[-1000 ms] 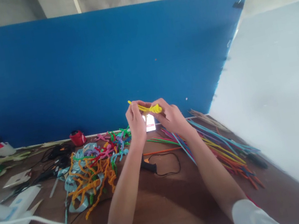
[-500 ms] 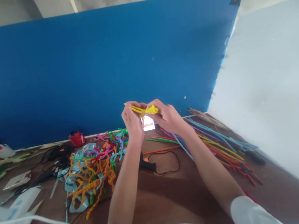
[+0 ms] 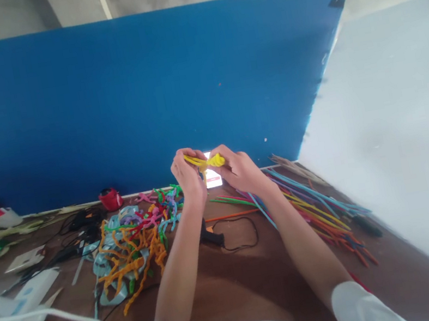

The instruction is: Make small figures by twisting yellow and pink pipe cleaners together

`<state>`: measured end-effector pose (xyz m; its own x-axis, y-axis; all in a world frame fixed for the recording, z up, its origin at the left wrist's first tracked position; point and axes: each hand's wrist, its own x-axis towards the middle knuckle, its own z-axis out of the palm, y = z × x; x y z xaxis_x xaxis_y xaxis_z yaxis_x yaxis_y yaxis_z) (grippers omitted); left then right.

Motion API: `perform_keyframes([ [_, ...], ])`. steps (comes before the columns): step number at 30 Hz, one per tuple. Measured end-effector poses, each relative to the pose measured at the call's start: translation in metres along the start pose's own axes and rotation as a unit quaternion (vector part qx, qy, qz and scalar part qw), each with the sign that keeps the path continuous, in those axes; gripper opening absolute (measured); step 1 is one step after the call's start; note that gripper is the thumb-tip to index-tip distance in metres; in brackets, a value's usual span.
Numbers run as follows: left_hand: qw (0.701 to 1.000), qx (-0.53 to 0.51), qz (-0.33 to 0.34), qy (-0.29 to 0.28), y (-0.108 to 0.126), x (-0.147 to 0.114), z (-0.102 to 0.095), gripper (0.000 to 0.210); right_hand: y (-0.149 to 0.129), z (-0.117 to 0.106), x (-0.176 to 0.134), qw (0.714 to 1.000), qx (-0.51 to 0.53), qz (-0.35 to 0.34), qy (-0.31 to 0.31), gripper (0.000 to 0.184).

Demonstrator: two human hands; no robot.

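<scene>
Between my two hands, raised above the far part of the table, is a yellow pipe cleaner piece (image 3: pixel 216 160) with a coiled end and several straight strands. My left hand (image 3: pixel 189 178) is closed round the straight strands on the left. Beside the coiled end, my right hand (image 3: pixel 241 169) pinches the piece with thumb and fingers. A short yellow strand hangs down between the hands. Behind them stands a phone (image 3: pixel 213 178) with a lit screen, partly covered by the fingers.
Left of my arms lies a heap of twisted pipe cleaners (image 3: pixel 132 258), mostly orange. Straight pipe cleaners (image 3: pixel 317 203) in several colours lie on the right. A black glue gun (image 3: pixel 212 236) with a cord, a red pot (image 3: pixel 110 199) and a power strip (image 3: pixel 34 294) are on the table.
My left hand has shifted slightly left and down, and the gap between the hands is wider. The yellow coil has moved a little left, showing more of the phone behind.
</scene>
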<state>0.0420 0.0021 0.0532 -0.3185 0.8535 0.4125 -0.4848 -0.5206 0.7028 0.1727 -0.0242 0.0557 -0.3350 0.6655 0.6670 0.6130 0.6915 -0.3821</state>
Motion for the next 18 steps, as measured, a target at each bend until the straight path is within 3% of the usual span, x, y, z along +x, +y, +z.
perform_keyframes([
  [4, 0.999, 0.018, 0.013, -0.039, -0.003, 0.007, -0.006, 0.030, 0.002, -0.002, 0.000, 0.999, 0.040, 0.002, 0.018, 0.017],
  [7, 0.988, 0.066, -0.021, -0.141, -0.002, 0.014, -0.014, 0.038, 0.009, -0.002, 0.000, 0.993, 0.093, 0.030, 0.069, 0.017],
  [10, 0.950, 0.154, -0.059, -0.263, 0.002, 0.015, -0.019, 0.040, 0.017, 0.000, 0.002, 0.978, 0.171, 0.055, 0.104, 0.019],
  [13, 0.905, 0.227, -0.080, -0.352, 0.008, 0.010, -0.019, 0.036, 0.020, 0.002, 0.002, 0.967, 0.219, 0.057, 0.118, 0.021],
  [16, 0.882, 0.227, -0.094, -0.403, 0.012, 0.004, -0.016, 0.034, 0.020, 0.002, 0.001, 0.956, 0.251, 0.060, 0.136, 0.030],
  [18, 0.887, 0.198, -0.105, -0.403, 0.012, 0.003, -0.014, 0.034, 0.019, 0.001, 0.001, 0.951, 0.272, 0.060, 0.135, 0.036],
])
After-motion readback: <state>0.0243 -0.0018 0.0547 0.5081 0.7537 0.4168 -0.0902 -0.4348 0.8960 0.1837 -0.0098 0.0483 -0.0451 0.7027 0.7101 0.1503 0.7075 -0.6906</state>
